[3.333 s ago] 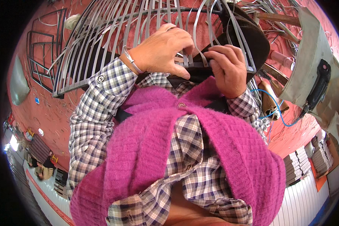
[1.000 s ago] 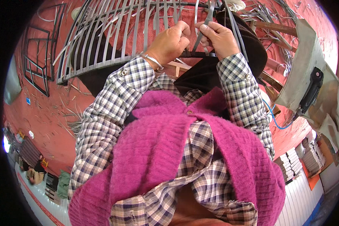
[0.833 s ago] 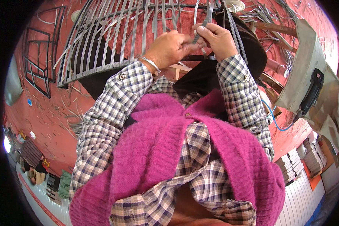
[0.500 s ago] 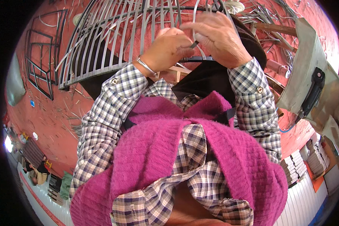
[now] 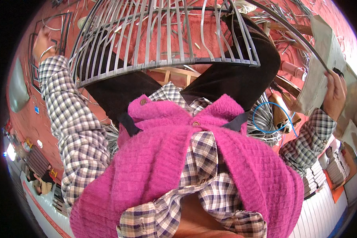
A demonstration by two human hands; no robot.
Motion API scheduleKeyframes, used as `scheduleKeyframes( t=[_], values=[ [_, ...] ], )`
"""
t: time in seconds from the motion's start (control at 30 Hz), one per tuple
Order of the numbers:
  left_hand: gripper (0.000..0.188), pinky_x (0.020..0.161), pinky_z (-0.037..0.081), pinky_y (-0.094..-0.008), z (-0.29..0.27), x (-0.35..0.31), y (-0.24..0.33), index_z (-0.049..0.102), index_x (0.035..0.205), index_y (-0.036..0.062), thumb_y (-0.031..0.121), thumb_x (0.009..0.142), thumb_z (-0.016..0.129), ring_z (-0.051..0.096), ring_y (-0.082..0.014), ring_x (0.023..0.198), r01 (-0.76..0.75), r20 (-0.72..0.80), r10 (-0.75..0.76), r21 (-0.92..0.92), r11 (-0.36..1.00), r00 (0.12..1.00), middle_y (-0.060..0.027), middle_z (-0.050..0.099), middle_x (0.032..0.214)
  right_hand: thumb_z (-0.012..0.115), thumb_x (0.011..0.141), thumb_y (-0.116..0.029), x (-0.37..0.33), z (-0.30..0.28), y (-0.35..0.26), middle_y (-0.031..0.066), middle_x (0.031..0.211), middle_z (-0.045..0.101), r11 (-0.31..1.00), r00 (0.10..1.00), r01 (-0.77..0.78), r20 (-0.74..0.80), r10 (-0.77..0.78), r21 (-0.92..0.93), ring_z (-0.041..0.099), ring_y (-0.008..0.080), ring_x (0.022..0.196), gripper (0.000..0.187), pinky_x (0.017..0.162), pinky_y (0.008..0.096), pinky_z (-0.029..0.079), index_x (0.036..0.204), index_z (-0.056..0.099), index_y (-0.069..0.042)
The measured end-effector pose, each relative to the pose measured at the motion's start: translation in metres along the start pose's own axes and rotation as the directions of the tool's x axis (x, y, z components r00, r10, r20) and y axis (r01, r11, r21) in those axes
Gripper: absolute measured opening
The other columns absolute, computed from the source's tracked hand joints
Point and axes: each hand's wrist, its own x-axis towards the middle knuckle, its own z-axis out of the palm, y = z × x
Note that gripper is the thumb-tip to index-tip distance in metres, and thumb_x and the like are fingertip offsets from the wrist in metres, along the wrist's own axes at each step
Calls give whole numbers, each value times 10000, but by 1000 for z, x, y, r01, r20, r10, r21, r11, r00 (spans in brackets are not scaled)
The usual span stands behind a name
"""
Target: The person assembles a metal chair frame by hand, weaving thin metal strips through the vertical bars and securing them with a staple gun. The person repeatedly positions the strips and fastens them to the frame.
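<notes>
A dark metal frame [image 5: 202, 60] wound with grey flat weaving strips [image 5: 170, 35] lies across my knees, its near bar toward me. The strips run side by side lengthwise, set closer on the left than on the right. My right hand [image 5: 335, 93], far out at the right, is closed on a long dark weaving strip [image 5: 293, 29] that stretches taut from the frame's far right. My left hand [image 5: 43, 43] is raised at the far left, beyond the frame's edge. A thin pale weaving strip [image 5: 58, 29] curves away from its closed fingertips.
Loose strips litter the red floor [image 5: 77, 127]. Bare dark metal frames [image 5: 35, 65] lie at the left. A draped grey cloth [image 5: 313, 83] stands at the right, near a coiled strip bundle [image 5: 265, 119] and a blue cord [image 5: 254, 123]. Stacked slabs [image 5: 337, 166] lie lower right.
My hands, together over the frame before, have parted widely to left and right. The right draws a strip out taut. The woven frame's near bar now shows uncovered by my hands.
</notes>
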Motion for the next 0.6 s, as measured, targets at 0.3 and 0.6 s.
scheduleKeyframes(
  t=[0.3, 0.6],
  values=[
    [85, 646, 458, -315, -136, 162, -110, 538, 934, 68, 104, 867, 500, 566, -179, 728, 199, -23, -198, 44, 979, 980, -59, 606, 847, 524, 922, -359, -77, 9, 86, 19, 668, 555, 720, 733, -643, -63, 678, 261, 502, 71, 590, 337, 564, 227, 414, 1006, 657, -60],
    [225, 574, 448, -210, 191, -262, 93, 639, 992, 16, 205, 909, 549, 552, -87, 635, -39, 918, 182, -180, 983, 352, -47, 643, 821, 449, 969, -190, 58, 40, -142, 58, 825, 546, -86, 953, -84, 105, 284, 993, 519, 147, 692, 257, 740, 333, 499, 1047, 533, 40]
  ],
)
